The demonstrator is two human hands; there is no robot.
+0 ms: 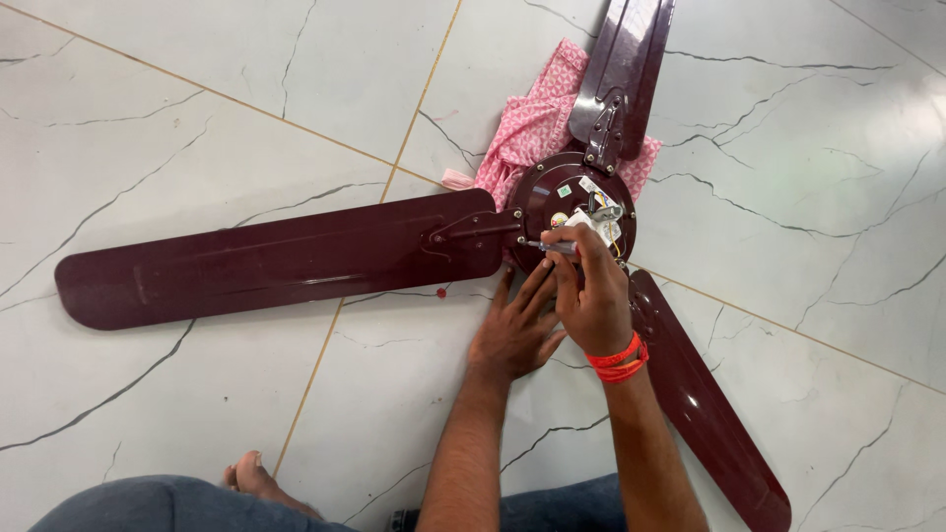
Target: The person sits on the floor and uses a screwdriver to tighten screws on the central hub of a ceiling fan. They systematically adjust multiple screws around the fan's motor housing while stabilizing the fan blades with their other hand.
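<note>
Right of centre in the frame, the right hand (591, 300) pinches its fingers together on a slim screwdriver with a blue handle (552, 246), whose long axis runs left to right at the glossy maroon metal motor hub (552, 202) of a 3-bladed ceiling fan. The hub lies just above both hands, the right one nearer. The left hand (514, 335) rests flat on the veined white marble floor (197, 128), fingers apart. A crumpled pink patterned cloth (532, 128) lies under the hub.
</note>
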